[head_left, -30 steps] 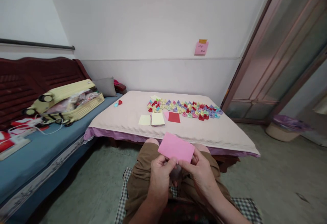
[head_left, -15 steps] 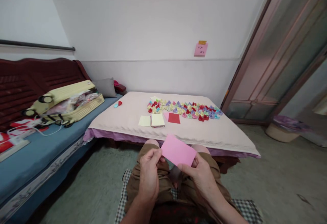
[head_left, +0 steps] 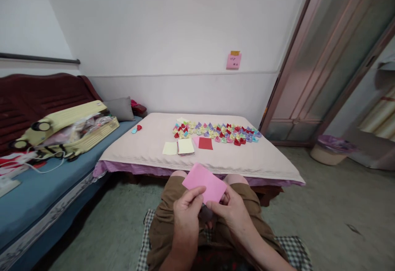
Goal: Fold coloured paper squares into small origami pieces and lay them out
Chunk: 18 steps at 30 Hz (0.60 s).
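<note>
A pink sheet of paper [head_left: 203, 180] is held between my two hands, above my knees and in front of the table's near edge. My left hand [head_left: 189, 207] pinches its lower left edge, thumb on top. My right hand [head_left: 230, 209] grips the lower right corner, thumb over the front and fingers behind. Beyond it on the table lie a pale yellow sheet [head_left: 170, 148], a stack of square papers [head_left: 185, 146] with yellow on top, and a red sheet [head_left: 205, 143] over a pink one. Many small folded paper pieces [head_left: 216, 131] in mixed colours stand in rows farther back.
A cream cloth covers the low table [head_left: 132, 149]. On the left, an open yellow suitcase [head_left: 74, 131] lies on a blue bench seat [head_left: 70, 174]. A pink note [head_left: 233, 61] is taped to the wall. A lined bin [head_left: 330, 151] stands at right.
My left hand has shifted inward along the lower edge of the pink sheet, its thumb now farther over the paper. The right hand keeps its grip. The view has turned slightly right.
</note>
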{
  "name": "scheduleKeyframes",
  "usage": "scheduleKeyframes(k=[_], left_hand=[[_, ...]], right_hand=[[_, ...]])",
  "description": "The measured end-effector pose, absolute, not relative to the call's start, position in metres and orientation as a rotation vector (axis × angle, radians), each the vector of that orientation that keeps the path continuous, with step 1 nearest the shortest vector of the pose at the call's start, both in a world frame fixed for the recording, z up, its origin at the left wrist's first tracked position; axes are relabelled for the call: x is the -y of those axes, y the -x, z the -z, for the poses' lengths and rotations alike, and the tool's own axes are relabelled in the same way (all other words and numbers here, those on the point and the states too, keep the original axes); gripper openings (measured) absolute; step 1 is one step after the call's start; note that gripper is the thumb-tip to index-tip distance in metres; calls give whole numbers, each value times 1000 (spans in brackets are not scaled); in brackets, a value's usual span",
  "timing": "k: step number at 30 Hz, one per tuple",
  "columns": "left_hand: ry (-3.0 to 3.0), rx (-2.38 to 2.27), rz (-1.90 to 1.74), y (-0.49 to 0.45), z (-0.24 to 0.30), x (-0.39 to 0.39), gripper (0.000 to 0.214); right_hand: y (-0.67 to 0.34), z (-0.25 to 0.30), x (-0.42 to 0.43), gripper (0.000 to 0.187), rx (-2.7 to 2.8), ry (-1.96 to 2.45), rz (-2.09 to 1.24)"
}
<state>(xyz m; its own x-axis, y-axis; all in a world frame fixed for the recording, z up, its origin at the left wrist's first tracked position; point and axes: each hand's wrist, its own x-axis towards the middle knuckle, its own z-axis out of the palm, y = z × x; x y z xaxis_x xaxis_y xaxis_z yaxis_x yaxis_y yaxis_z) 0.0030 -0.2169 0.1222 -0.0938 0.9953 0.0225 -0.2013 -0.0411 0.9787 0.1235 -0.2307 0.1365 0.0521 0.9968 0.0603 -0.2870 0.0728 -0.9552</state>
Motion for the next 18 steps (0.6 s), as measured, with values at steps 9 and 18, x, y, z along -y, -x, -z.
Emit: scheduleKeyframes(k=[9,18], left_hand=[[-891,-877,-1345,14,-143,214,19],[-1005,-766,-1178,17,-148,217,30]], right_hand=[[-168,-151,245,52,1286,950,-1007],[-179,-176,226,13,1668,915,-933]])
